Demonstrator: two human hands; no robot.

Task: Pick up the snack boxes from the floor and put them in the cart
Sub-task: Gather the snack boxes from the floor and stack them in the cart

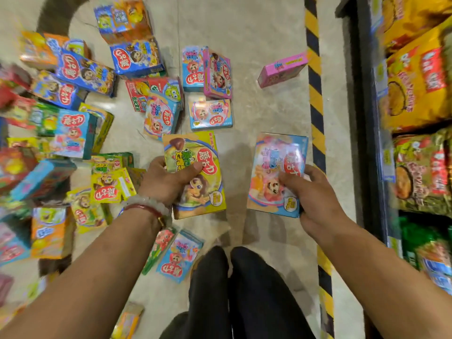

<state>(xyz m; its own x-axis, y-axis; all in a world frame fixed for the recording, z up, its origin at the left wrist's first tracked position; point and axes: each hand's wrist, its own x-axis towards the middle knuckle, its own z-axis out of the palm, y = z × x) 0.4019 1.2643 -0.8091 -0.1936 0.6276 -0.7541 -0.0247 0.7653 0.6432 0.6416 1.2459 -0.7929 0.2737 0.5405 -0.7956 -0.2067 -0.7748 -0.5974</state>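
The floor (256, 28) is pale polished stone, and its widest bare stretch runs from centre up to 12 and 1 o'clock; a yellow-and-black hazard strip (315, 99) borders it from 1 down to 5 o'clock, and beyond that strip a dark shelf (364, 118) of snack bags fills the 3 o'clock edge; a loose heap of boxes (73, 99) crowds the floor from 7 round to 11 o'clock, too many and too blurred to count, thinning toward centre; one pink box (281, 70) lies alone at 1 o'clock, its corner reaching the strip; two dark trouser legs (234, 289) stand at 6 o'clock, with a blue box and a green one lying just beside them at 7; two boxes are lifted off the floor; the left hand (168, 181) grips a yellow box (195, 174) at centre, thumb across its front, with two bracelets (146, 206) on the wrist; the right hand (310, 189) grips a light-blue box (276, 172) just toward 3 o'clock, thumb on its face, and the two boxes are held apart; no cart shows.
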